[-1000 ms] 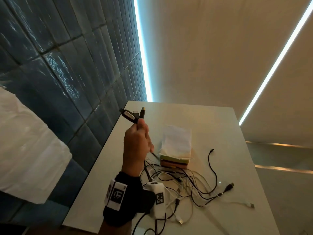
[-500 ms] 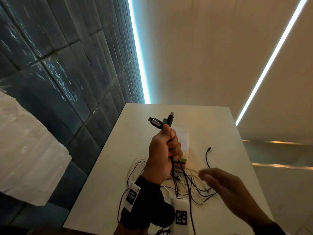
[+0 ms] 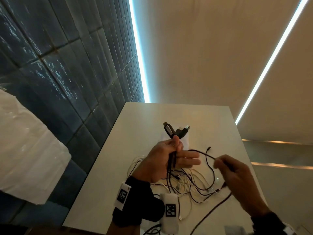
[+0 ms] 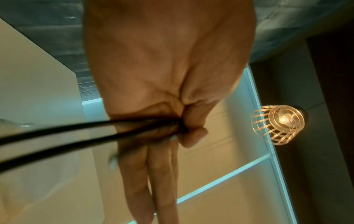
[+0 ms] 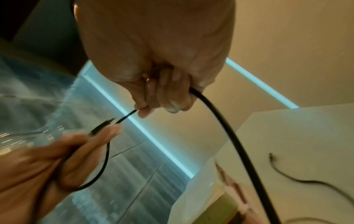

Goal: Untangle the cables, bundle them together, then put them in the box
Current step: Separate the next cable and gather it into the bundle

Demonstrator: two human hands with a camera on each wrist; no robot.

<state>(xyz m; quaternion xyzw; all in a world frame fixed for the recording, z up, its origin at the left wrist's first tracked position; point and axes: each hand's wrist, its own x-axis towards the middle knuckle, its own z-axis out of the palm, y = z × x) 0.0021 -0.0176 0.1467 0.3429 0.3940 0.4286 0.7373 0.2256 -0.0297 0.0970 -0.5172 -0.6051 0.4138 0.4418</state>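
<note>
Dim room, dark tiled wall (image 3: 55,68) on the left, pale ceiling crossed by light strips, white table (image 3: 135,126) running away below.

Still at the untangling step, by the look of it; no bundling done, nothing boxed. Left hand (image 3: 162,160) raised above the table, thumb and forefinger pinching a few black cables (image 3: 171,160) just under their plugs (image 3: 176,131), other fingers (image 3: 188,157) stretched out straight toward the right. Right hand (image 3: 237,175) beside it, a little lower, fingers curled round one black cable (image 3: 203,152), fingertip pinch on the strand that arcs over to the left hand, remainder trailing out under the palm and down off the near edge.

Heap of white and black cables (image 3: 191,184) lying loose on the table directly under both hands, several strands rising from it into the left grip. What seems to be the box (image 3: 186,141) mostly hidden behind the left hand, a pale sheet over it; open or closed, cannot tell.

Next move likely: drawing the single cable free of the heap by sliding the right hand along it while keeping the plug ends gathered in the left. Calls for a light, steady pull, to avoid tightening any knot or dragging the whole heap.
</note>
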